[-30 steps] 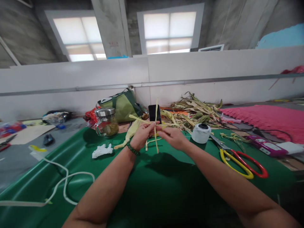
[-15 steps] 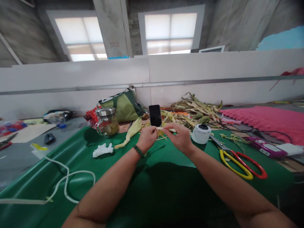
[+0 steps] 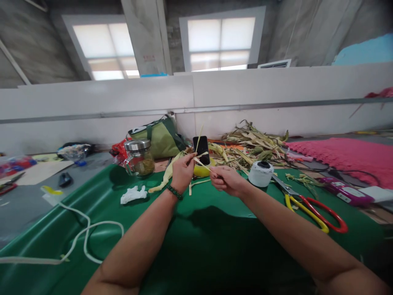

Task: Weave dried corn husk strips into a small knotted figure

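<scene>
My left hand (image 3: pixel 183 172) pinches pale corn husk strips (image 3: pixel 201 157) above the green cloth, with one thin end sticking up in front of the phone (image 3: pixel 202 148). My right hand (image 3: pixel 225 179) is closed on the other end of a strip, which is stretched between both hands. Behind them, a yellow ring-shaped thing (image 3: pixel 202 171) lies below the phone, partly covered by the strips. A whole pale corn husk (image 3: pixel 167 177) rests left of my left hand. Right of my right hand stands a white spool of thread (image 3: pixel 260 174).
Scissors (image 3: pixel 302 203) with red and yellow handles lie at the right. A heap of dry husks (image 3: pixel 258 141) is at the back. Left stand a glass jar (image 3: pixel 139 157) and a green bag (image 3: pixel 162 137); crumpled white tissue (image 3: pixel 133 195) and a white cord (image 3: pixel 87 229) lie on the green cloth (image 3: pixel 221 233).
My hands have moved apart; the right one went lower and its fingers curled in. A strip is now drawn taut between them, a thin end points upward, and the yellow ring shows.
</scene>
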Available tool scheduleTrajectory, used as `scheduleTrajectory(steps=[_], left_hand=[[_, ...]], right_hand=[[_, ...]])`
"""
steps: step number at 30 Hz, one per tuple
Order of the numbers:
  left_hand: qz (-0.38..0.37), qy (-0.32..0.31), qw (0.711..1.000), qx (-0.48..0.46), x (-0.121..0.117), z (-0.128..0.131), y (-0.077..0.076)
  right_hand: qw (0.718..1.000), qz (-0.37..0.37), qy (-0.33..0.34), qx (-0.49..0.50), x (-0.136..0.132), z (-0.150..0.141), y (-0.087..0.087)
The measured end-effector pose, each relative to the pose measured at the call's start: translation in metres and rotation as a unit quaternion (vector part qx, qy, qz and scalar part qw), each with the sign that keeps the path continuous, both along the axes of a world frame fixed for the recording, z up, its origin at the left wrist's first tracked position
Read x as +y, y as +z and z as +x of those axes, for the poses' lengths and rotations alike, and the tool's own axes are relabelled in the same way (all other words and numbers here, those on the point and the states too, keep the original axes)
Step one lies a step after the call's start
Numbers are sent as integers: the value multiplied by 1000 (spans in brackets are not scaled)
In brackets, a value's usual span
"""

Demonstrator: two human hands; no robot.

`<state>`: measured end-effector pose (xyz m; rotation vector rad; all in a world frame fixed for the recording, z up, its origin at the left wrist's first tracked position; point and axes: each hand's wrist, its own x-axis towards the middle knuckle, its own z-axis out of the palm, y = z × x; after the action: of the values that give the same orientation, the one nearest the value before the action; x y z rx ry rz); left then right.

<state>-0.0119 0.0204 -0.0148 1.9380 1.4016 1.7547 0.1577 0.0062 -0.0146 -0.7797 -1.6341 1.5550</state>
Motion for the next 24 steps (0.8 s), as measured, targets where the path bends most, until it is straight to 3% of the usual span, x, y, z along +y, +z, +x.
scheduleTrajectory(steps=[2, 5, 7, 9, 11, 13, 18, 24], left_hand=[[-15, -27, 999, -20, -1, 2, 1], [-49, -56, 997, -38, -3, 4, 3], [-60, -64, 994, -58, -3, 4, 3], [-62, -64, 993, -80, -1, 4, 3], [-75, -77, 989, -101, 0, 3, 3], [-107, -117, 979, -126, -1, 3, 3], [-208, -260, 935, -123, -8, 4, 7], [-246, -331, 906, -99, -13, 6, 9]], right_hand=[[995, -75, 27, 62, 3, 1, 1], [993, -58, -22, 105, 7, 5, 0], [994, 17, -69, 79, 8, 7, -2], [982, 141, -123, 14, 6, 6, -5], [945, 273, -173, -54, 3, 4, -9], [911, 348, -199, -96, 2, 1, -11], [912, 334, -198, -132, 3, 0, -10], [903, 340, -229, -130, 5, 1, -10]])
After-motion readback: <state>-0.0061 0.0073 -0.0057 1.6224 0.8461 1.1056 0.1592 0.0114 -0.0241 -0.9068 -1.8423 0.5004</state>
